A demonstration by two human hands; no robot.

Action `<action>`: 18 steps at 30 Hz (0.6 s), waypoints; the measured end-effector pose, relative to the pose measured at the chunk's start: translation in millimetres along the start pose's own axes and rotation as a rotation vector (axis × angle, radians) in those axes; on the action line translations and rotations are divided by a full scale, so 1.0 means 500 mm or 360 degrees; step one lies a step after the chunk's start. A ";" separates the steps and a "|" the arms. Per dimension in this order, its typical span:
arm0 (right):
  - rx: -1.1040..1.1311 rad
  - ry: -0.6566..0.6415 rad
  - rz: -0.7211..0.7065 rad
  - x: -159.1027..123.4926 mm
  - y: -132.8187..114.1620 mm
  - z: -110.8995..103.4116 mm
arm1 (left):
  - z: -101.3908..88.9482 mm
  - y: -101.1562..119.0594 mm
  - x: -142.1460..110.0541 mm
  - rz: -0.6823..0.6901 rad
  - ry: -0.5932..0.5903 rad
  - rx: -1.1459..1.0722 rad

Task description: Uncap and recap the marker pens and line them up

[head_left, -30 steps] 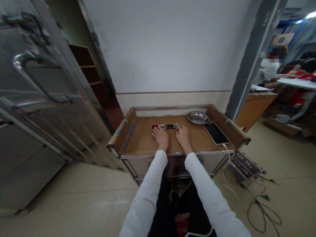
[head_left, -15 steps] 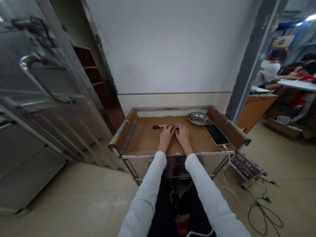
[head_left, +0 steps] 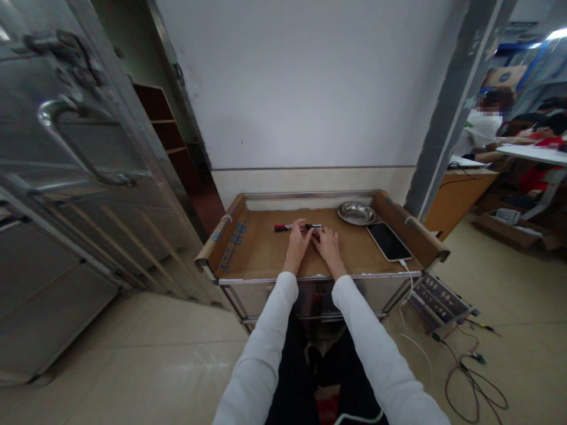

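On the cardboard-lined cart top, my left hand [head_left: 298,243] and my right hand [head_left: 328,245] meet at the fingertips. Their fingers are bent and pressed together around something small, mostly hidden by the fingers. Just beyond the fingertips lies a slim black-and-silver piece [head_left: 315,226], partly covered by my hands. Left of my left hand rests a slim piece with a red and black end [head_left: 280,228] and a silver part; both look pen-like, but the exact kind is too small to tell.
A round metal dish [head_left: 356,213] stands at the back right of the cart. In front of it lies a phone [head_left: 389,241] with a white cable. Raised cardboard sides [head_left: 225,233] border the cart. An electrical box [head_left: 443,301] and cables are on the floor; a person [head_left: 482,127] sits far right.
My left hand has moved right, from the red-ended piece to my right hand. The fingertips of both hands have come together and drawn slightly nearer to me.
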State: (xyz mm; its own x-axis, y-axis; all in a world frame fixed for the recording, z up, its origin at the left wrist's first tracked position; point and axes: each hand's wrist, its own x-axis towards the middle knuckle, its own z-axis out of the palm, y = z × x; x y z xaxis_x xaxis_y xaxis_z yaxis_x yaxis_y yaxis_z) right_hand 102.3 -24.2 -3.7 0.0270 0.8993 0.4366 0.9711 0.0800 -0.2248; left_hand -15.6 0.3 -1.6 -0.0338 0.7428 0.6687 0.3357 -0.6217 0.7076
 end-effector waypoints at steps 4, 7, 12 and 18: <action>0.0085 -0.0022 -0.0022 0.002 0.000 0.000 | -0.005 -0.002 0.003 -0.0010 0.0127 0.0059; 0.0129 -0.0037 -0.0018 0.001 0.000 -0.004 | -0.012 0.001 0.005 -0.0043 0.0227 0.0103; 0.0166 -0.0034 -0.0043 0.002 0.000 -0.005 | -0.022 0.010 0.006 -0.0152 0.0349 0.0084; 0.0152 -0.0010 -0.0019 0.002 0.000 -0.002 | -0.027 0.016 0.007 -0.0237 0.0427 0.0095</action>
State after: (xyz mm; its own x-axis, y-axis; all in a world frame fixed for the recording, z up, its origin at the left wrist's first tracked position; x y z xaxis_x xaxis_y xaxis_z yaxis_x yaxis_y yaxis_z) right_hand 102.6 -23.8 -2.2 0.0141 0.9006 0.4344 0.9444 0.1307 -0.3018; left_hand -25.5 -5.4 9.6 -0.3315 0.7277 0.6005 0.3629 -0.4892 0.7931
